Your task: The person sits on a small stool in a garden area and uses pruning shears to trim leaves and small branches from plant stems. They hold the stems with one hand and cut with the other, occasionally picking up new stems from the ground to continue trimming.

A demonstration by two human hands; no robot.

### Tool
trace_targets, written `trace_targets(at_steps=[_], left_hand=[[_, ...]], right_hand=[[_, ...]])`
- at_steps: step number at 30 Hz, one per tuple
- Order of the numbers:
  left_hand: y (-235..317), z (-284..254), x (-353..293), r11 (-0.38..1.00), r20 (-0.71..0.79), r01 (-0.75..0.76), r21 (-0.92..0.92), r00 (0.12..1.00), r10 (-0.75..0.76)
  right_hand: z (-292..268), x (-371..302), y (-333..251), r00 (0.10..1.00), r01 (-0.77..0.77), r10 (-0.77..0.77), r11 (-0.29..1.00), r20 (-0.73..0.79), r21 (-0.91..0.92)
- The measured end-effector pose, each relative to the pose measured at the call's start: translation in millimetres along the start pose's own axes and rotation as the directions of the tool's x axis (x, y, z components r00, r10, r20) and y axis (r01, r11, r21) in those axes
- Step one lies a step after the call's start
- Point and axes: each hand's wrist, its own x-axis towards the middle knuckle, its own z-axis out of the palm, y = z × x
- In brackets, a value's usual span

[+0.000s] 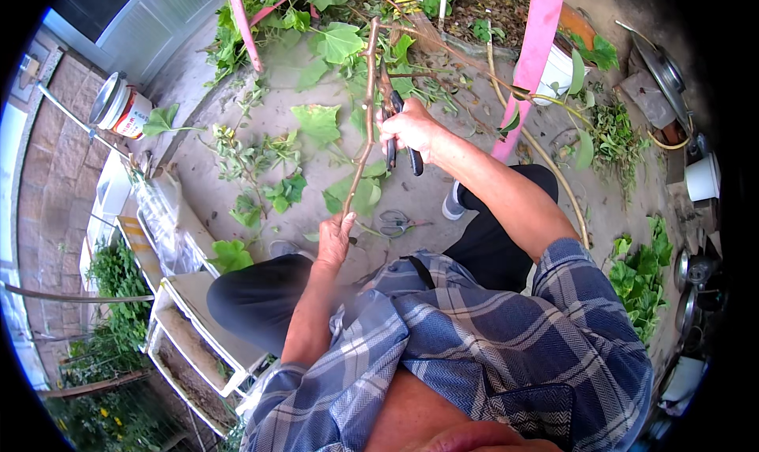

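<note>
Head view: the left hand [335, 240] is clamping its fingers around the lower end of a long, bare brown branch [368, 120] slanting over grey, leaf-strewn ground [273, 88], while the right hand [413, 130] is curling its fingers around black-handled pruning shears [417, 162] beside it.

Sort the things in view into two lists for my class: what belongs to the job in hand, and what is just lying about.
In use:
branch, held in the left hand
black-handled shears, held in the right hand

Apparently just lying about:
scissors-like tool
white bucket
broad loose leaf
</note>
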Motion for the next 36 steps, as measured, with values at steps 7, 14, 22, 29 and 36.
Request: trace_targets(at_steps=[7,14,22,29,36], left_hand=[[4.6,-12.6,-0.4,0.997,0.073,0.08,0.013,0.994,-0.081],[-10.3,-32.8,2.7,0.931,-0.07,0.066,0.358,0.997,-0.043],[-4.2,-21.7,0.3,0.936,-0.016,-0.012,0.351,1.0,0.019],[-9.4,-15.2,-2.3,0.942,-0.011,0.036,0.333,0.999,-0.034],[-16.0,-19.9,-3.3,0.929,-0.001,0.063,0.365,0.998,-0.068]], right_hand=[[4.6,-2.3,39.2,0.971,-0.187,0.213,0.962,-0.113,0.2],[-13.0,8.1,96.8,0.958,-0.094,0.079,0.995,-0.276,-0.041],[-34.3,34.6,44.3,0.824,-0.077,-0.404,0.616,-0.398,-0.784],[-30.2,41.9,4.7,0.807,-0.149,-0.347,0.664,-0.478,-0.733],[-32.8,69.1,32.4,0.798,-0.157,-0.33,0.694,-0.504,-0.703]])
